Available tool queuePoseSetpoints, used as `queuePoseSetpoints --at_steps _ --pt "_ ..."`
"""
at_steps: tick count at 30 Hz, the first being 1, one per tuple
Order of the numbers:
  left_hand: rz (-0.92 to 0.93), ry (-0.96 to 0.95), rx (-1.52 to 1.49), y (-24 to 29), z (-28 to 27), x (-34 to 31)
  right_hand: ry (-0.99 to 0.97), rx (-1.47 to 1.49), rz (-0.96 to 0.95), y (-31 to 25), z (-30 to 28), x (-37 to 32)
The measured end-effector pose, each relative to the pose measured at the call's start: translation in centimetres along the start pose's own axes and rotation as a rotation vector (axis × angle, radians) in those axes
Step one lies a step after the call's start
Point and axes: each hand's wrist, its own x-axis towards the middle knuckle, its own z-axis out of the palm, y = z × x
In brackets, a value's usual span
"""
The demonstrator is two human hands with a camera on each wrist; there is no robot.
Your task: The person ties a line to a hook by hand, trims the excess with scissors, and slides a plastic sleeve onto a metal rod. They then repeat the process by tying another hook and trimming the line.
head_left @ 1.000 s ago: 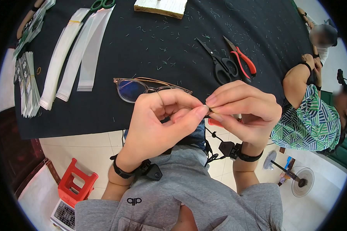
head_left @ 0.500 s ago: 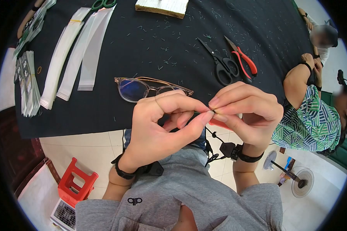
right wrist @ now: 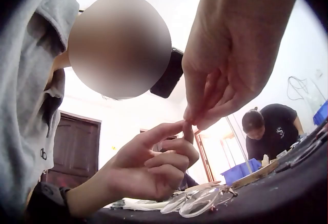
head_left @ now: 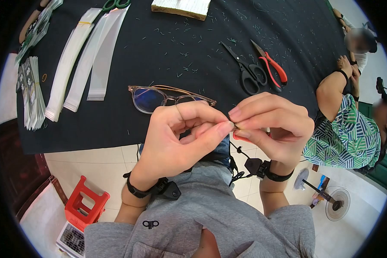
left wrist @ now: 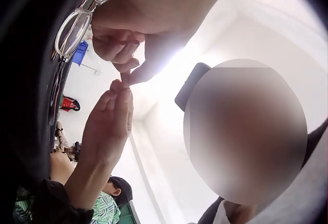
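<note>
In the head view, the left hand (head_left: 176,139) and the right hand (head_left: 284,124) meet fingertip to fingertip above the table's near edge. Between them both pinch a tiny dark piece (head_left: 236,126), too small and too covered to name. A fine dark line, like a thread, crosses the base of the left index finger. In the left wrist view the right hand (left wrist: 105,126) reaches up to the left fingertips. From the right wrist, the left hand (right wrist: 154,165) shows its other fingers curled in. Eyeglasses (head_left: 148,99) lie just beyond the left hand.
Black scissors (head_left: 249,75) and red-handled pliers (head_left: 273,66) lie past the right hand. Clear plastic sleeves (head_left: 71,64), green-handled scissors (head_left: 115,4) and a white block (head_left: 180,7) are farther off. Short thread scraps dot the black cloth (head_left: 159,124). Another person sits at the right.
The joined fingertips shifted slightly right, then back left, and the dark piece is more covered now. Both hands still pinch it; the tools and eyeglasses stay put.
</note>
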Motion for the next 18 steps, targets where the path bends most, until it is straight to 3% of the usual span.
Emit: queuePoseSetpoints --at_steps 5,11,17,18 --pt "0.055 -0.003 -0.008 0.0 0.1 -0.1 0.11 0.154 0.182 -0.1 0.6 -0.2" --pt "0.07 -0.018 -0.003 -0.1 0.0 -0.1 -0.016 0.087 0.101 0.6 -0.1 0.0" --pt "0.095 -0.003 0.094 0.8 0.4 -0.2 0.026 0.01 0.099 -0.2 -0.3 0.2" --pt "0.176 -0.011 0.14 0.8 0.5 0.0 0.029 0.001 0.082 -0.4 -0.4 0.4"
